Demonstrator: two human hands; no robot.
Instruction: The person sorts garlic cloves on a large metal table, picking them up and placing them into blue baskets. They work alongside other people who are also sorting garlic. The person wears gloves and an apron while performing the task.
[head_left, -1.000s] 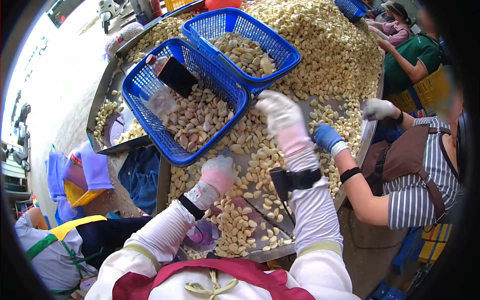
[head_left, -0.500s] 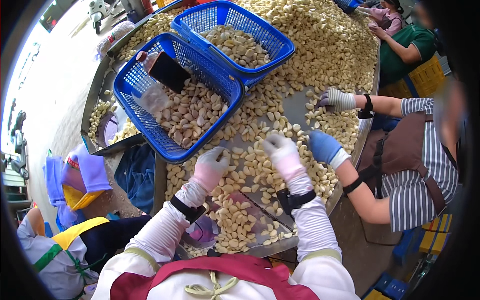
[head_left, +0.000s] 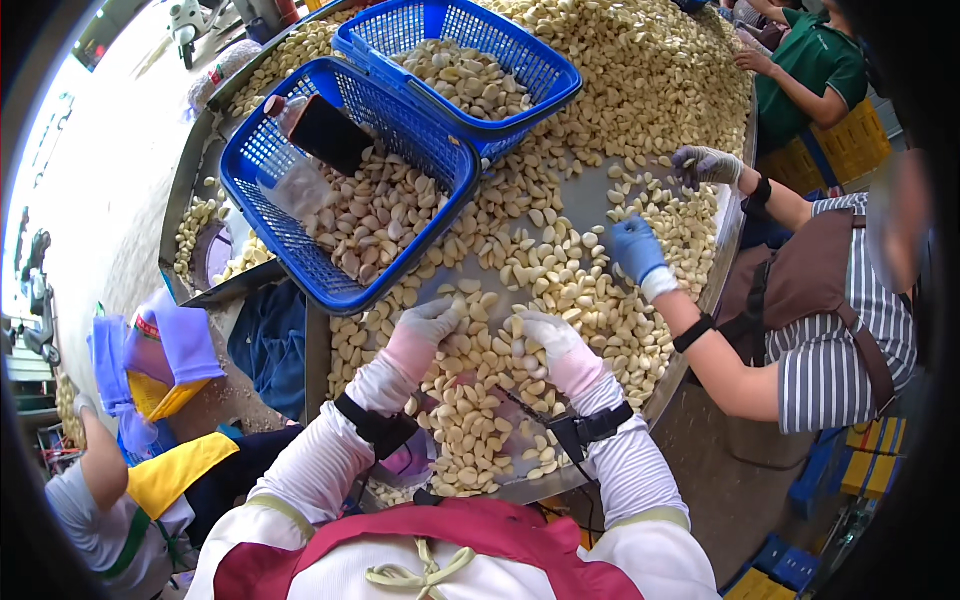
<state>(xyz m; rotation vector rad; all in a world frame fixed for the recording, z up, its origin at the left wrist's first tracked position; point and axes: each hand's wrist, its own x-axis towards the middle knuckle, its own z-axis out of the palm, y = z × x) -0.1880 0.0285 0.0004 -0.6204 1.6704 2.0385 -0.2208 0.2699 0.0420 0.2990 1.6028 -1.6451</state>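
Garlic cloves (head_left: 560,270) were spread in a pale heap across a round metal table (head_left: 725,255), kept within reach of everyone seated at its rim. At far left, a person in a purple head cover (head_left: 165,345) was bent low beside the table. A blue basket (head_left: 345,185), partly filled with cloves, was set near the table's left edge, a dark flat object (head_left: 330,135) propped inside; a second blue basket (head_left: 465,60) was lodged just behind it. The left hand (head_left: 425,325), gloved white, was laid on the cloves with fingers curled; whether a clove was pinched could not be told. The right hand (head_left: 545,335) was pressed likewise on the pile, its grasp hidden. At right, a co-worker's blue-gloved hand (head_left: 635,250) and grey-gloved hand (head_left: 705,165) were rested on the same heap.
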